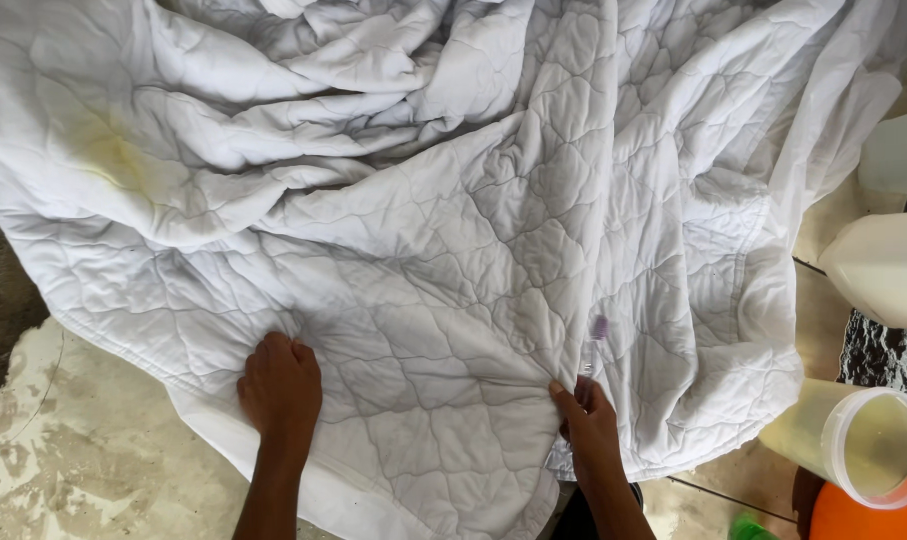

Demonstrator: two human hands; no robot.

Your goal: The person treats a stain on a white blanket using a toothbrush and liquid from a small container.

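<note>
We judge the step in hand to be scrubbing or spot-cleaning a white quilted comforter [443, 260] spread over a wet concrete floor [83, 450], though the constraints of the view leave the exact work uncertain. Nearest us, our left hand [279, 388] lies knuckles up on the near edge of the comforter, fingers curled down into the fabric, pinching a small gather rather than lying flat. Our right hand [587, 418], to the right and just as near, is clenched around a slim brush with a purple head [595, 345], which points away from us and touches a raised fold of the quilt. Both forearms come in from the near edge, roughly parallel. The next move, as we judge it, calls for the left hand to keep the cloth taut while the brush works along the fold. At near right stand a clear plastic jug of yellowish liquid [863, 440] and an orange tub [873, 520]; farther right are pale plastic containers [888, 265]. Far left, a yellowish stain [108, 155] marks the crumpled bulk.
</note>
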